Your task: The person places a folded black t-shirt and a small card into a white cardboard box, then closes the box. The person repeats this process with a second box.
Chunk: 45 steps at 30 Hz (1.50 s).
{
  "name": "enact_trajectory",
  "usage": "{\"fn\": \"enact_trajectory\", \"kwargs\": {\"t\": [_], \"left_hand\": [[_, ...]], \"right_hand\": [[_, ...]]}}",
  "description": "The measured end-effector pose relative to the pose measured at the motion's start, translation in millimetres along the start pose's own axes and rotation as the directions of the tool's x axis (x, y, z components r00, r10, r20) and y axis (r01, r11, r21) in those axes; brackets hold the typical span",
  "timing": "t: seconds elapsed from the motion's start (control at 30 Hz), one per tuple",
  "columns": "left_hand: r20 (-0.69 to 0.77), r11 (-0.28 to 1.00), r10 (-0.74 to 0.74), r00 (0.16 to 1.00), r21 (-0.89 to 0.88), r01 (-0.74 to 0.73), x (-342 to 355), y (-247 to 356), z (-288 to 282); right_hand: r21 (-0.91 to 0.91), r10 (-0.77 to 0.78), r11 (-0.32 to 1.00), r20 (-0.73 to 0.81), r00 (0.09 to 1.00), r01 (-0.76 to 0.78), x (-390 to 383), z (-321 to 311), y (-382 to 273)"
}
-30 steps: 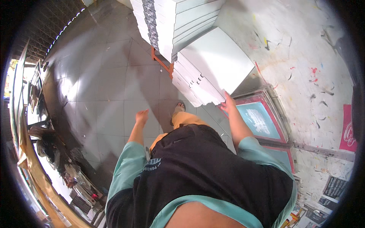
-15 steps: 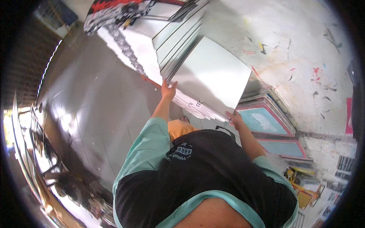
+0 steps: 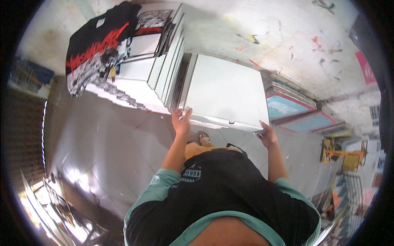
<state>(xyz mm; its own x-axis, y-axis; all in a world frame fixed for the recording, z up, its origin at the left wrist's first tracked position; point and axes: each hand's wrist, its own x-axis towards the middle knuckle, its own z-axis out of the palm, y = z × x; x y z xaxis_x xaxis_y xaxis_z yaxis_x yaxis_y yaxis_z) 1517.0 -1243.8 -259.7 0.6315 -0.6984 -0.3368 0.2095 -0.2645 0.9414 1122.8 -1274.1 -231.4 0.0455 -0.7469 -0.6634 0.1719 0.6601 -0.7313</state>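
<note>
Head view, in front of your chest: you hold a large white flat board [image 3: 223, 90] by its near edge, its broad face turned up toward the camera.
Left hand: your left hand [image 3: 180, 121] grips the board's near left corner, thumb over the top face and fingers spread up along the edge.
Right hand: your right hand [image 3: 267, 135] is closed on the near right corner, fingertips curled over the rim.
Board's place: it lies against a stack of white panels [image 3: 158, 78] that stand on edge just to its left, touching them along its left side.
On the stack: a black printed shirt [image 3: 98, 45] with red and white marks is draped over the far left end, beside smaller black-and-white prints [image 3: 150, 20].
To the right: framed screens with teal faces [image 3: 287, 107] lean in a row near the wall, just beside the board's right edge.
Behind: a paint-spattered white wall [image 3: 287, 37] rises past the board.
Below: grey floor tiles [image 3: 106, 139] and your sandalled foot [image 3: 204, 139] show under the board's near edge.
Far right: a yellow metal stand [image 3: 340, 153] sits well apart from your hands.
</note>
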Motion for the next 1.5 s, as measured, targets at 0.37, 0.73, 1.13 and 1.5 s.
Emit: {"fn": "enact_trajectory", "kwargs": {"t": [0.37,0.73,1.13,1.5], "left_hand": [[0.9,0.908,-0.31,0.306,0.185,0.376,8,18,-44],[0.889,0.874,-0.449,0.084,0.418,0.248,-213,-80,59],[0.667,0.762,-0.477,-0.572,0.639,0.11,-448,-190,143],[0.391,0.732,-0.358,-0.848,0.681,0.005,-629,-249,352]], "right_hand": [[0.202,-0.169,0.953,-0.268,0.949,0.227,-203,12,104],[0.487,0.3,0.796,-0.833,0.464,0.359,-360,-57,355],[0.325,0.508,0.234,-0.845,0.17,0.916,-571,-63,523],[0.154,0.201,0.272,-0.974,0.1,0.95,-626,-253,407]]}}
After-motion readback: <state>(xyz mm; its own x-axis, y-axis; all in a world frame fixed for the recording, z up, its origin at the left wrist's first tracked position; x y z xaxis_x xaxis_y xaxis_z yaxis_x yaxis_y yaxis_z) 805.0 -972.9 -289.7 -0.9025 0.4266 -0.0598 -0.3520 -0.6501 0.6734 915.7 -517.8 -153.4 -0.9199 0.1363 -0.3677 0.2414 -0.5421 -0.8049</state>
